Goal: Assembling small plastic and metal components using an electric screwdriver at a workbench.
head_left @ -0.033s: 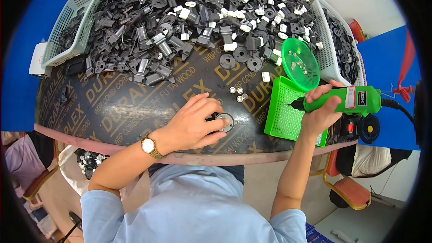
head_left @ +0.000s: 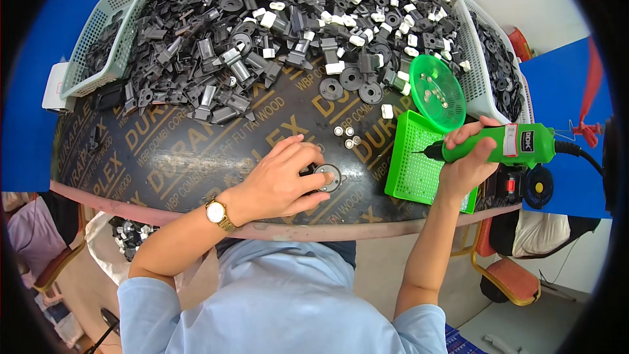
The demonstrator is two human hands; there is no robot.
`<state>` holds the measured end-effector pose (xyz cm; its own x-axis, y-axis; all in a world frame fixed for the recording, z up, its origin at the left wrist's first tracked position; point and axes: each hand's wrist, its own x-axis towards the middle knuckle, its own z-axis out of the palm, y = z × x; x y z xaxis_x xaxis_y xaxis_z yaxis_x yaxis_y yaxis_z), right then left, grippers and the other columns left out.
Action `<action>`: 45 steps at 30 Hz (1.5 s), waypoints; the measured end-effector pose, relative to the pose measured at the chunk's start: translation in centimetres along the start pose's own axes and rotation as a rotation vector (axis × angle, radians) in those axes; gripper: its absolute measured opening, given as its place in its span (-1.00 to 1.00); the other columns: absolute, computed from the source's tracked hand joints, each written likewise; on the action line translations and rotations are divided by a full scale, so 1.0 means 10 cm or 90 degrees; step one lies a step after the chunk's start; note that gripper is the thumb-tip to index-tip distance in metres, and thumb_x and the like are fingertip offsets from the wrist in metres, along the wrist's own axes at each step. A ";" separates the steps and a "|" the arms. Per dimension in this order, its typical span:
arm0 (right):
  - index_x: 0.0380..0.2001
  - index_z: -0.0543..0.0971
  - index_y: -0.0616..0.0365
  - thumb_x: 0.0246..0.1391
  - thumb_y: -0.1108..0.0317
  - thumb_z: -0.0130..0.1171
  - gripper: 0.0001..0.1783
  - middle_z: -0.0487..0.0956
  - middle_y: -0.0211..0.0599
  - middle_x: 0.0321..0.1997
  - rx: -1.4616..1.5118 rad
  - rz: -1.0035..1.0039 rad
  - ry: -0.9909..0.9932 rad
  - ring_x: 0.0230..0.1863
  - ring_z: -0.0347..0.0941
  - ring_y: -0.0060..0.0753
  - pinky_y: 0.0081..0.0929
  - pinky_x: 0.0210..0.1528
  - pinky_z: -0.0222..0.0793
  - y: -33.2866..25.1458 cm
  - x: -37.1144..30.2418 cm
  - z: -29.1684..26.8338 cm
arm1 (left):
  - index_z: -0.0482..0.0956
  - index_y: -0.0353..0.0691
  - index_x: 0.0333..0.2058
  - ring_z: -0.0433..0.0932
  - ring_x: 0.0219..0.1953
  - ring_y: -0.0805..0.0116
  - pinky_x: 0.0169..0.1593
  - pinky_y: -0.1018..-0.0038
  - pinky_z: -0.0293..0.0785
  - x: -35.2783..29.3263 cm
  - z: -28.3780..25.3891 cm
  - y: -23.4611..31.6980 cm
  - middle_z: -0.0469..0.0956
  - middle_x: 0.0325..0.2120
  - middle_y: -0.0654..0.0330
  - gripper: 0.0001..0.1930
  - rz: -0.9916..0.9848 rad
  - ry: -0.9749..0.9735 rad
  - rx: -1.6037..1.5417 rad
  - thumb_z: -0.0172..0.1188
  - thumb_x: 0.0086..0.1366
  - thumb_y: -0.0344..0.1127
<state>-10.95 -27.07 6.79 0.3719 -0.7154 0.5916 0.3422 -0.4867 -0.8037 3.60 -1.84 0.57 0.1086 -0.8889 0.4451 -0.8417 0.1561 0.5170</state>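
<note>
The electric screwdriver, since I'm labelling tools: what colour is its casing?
The electric screwdriver is bright green with a black nose, best in the head view.

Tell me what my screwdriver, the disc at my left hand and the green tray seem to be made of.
Screwdriver in your right hand: probably hard, smooth plastic, judging by its evenly green housing. Disc at your left hand: grey with a slight sheen, so plastic or metal, unclear which. Tray: likely molded plastic, semi-gloss, from its uniform green and regular grid of holes.
</note>
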 end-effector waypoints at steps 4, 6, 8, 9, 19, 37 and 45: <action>-0.06 0.35 0.26 0.18 -0.18 0.19 -0.33 0.36 -0.35 -0.57 -0.045 0.011 0.009 -0.61 0.29 -0.52 -0.55 -0.55 0.25 -0.01 -0.01 0.03 | 0.62 -0.08 -0.19 0.47 -0.06 0.12 0.08 0.15 0.39 -0.01 0.00 -0.01 0.48 -0.17 0.14 -0.71 0.004 0.008 -0.004 0.39 0.12 -0.18; -0.05 0.35 0.26 0.17 -0.18 0.19 -0.33 0.37 -0.35 -0.56 -0.057 0.003 0.014 -0.60 0.29 -0.52 -0.55 -0.54 0.26 -0.03 -0.02 0.07 | 0.62 -0.08 -0.19 0.46 -0.08 0.12 0.02 0.18 0.39 -0.02 -0.01 0.00 0.48 -0.16 0.14 -0.71 -0.013 -0.004 -0.005 0.39 0.12 -0.17; -0.04 0.34 0.26 0.17 -0.18 0.19 -0.32 0.37 -0.35 -0.56 -0.067 -0.005 0.018 -0.59 0.30 -0.52 -0.55 -0.53 0.26 -0.06 -0.02 0.08 | 0.62 -0.08 -0.19 0.45 -0.09 0.12 -0.03 0.20 0.38 -0.01 -0.01 0.01 0.48 -0.16 0.13 -0.70 -0.032 -0.015 -0.005 0.40 0.12 -0.17; -0.04 0.34 0.25 0.16 -0.20 0.19 -0.31 0.37 -0.35 -0.55 -0.050 -0.013 0.008 -0.59 0.29 -0.52 -0.55 -0.53 0.26 -0.08 -0.01 0.07 | 0.62 -0.08 -0.19 0.45 -0.10 0.13 -0.05 0.22 0.37 0.00 -0.01 0.01 0.48 -0.16 0.15 -0.70 -0.034 0.004 -0.018 0.39 0.12 -0.17; 0.01 0.30 0.19 -0.01 -0.54 0.02 -0.05 0.37 -0.39 -0.60 0.223 0.046 -0.153 -0.71 0.24 -0.54 -0.56 -0.65 0.27 -0.54 -0.42 0.65 | 0.62 -0.08 -0.25 0.44 -0.10 0.23 0.00 0.31 0.31 -0.02 0.04 -0.03 0.50 -0.21 0.26 -0.75 -0.006 0.022 -0.032 0.33 0.18 -0.10; -0.09 0.31 0.17 -0.12 -0.33 0.35 -0.15 0.42 -0.37 -0.63 0.163 0.085 -0.235 -0.70 0.32 -0.47 -0.56 -0.63 0.32 -0.63 -0.66 0.90 | 0.63 -0.08 -0.29 0.43 -0.30 0.30 -0.19 0.38 0.26 -0.01 0.07 0.03 0.41 -0.36 0.28 -0.76 -0.023 0.025 -0.057 0.33 0.18 -0.09; -0.05 0.34 0.16 -0.12 -0.20 0.44 -0.20 0.43 -0.34 -0.63 0.087 0.160 -0.131 -0.66 0.35 -0.44 -0.49 -0.58 0.32 -0.76 -0.71 0.98 | 0.54 -0.05 -0.23 0.42 -0.25 0.25 -0.19 0.33 0.35 -0.04 0.12 0.18 0.40 -0.32 0.25 -0.78 -0.030 -0.030 -0.017 0.30 0.16 -0.21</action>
<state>-7.78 -13.34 9.31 0.6208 -0.6816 0.3875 0.3242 -0.2268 -0.9184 1.38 -1.70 0.46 0.1221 -0.9145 0.3857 -0.8214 0.1250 0.5565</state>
